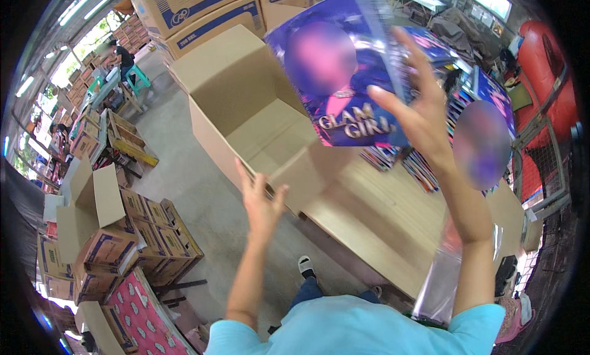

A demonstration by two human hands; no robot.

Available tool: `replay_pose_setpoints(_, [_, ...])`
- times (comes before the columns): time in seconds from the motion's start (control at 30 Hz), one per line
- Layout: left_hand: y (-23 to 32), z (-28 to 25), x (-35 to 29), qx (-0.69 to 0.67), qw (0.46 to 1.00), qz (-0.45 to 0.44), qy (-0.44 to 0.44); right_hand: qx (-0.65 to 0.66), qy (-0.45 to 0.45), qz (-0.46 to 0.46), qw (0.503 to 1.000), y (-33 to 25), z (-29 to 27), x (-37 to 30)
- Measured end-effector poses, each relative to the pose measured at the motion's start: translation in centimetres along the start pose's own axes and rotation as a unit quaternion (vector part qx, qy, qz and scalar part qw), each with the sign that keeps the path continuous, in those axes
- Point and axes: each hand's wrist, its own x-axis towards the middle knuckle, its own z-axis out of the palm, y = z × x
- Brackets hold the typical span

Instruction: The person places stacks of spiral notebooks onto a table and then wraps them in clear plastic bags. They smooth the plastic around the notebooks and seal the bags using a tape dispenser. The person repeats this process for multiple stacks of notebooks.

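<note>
My left hand (263, 209) holds the near rim of an open cardboard box (212, 137), its fingers spread along the edge. Nothing is visible on the part of the box floor that shows. Over the box's right side, my right hand (424, 106) grips a stack of glossy purple notebooks (344, 103) by its right edge, thumb on the cover. Clear plastic seems to wrap the stack, which is tilted and a little blurred. Its back and the fingertips behind it are hidden.
Piles of notebooks (424, 171) lie right on the wooden table (381, 223), with clear plastic sheets (439, 275) nearer me. Closed cartons (215, 32) are stacked behind the box. Left stand more cartons (153, 232) and an open one (101, 226). A person (121, 57) sits far left.
</note>
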Motion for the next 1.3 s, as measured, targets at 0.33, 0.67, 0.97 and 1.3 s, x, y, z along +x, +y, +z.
replay_pose_setpoints(0.33, [-1.0, -0.4, 1.2, -0.035, 0.997, 0.058, -0.035, 0.201, -0.422, 0.268, 0.843, 14.5, 33.3, 5.4])
replay_pose_setpoints(0.67, [-3.3, 0.0, 1.4, -0.025, 0.993, 0.078, -0.090, -0.071, -0.582, -0.077, 0.806, 19.2, 44.2, -6.7])
replay_pose_setpoints(0.97, [-2.8, 0.8, 1.6, -0.010, 0.994, 0.089, -0.062, -0.128, -0.632, -0.131, 0.753, 15.7, 42.4, 3.9])
replay_pose_setpoints(1.3, [7.3, 1.8, -1.8, 0.067, 0.975, 0.174, 0.118, 0.228, -0.302, -0.113, 0.919, 1.1, -4.4, -7.4])
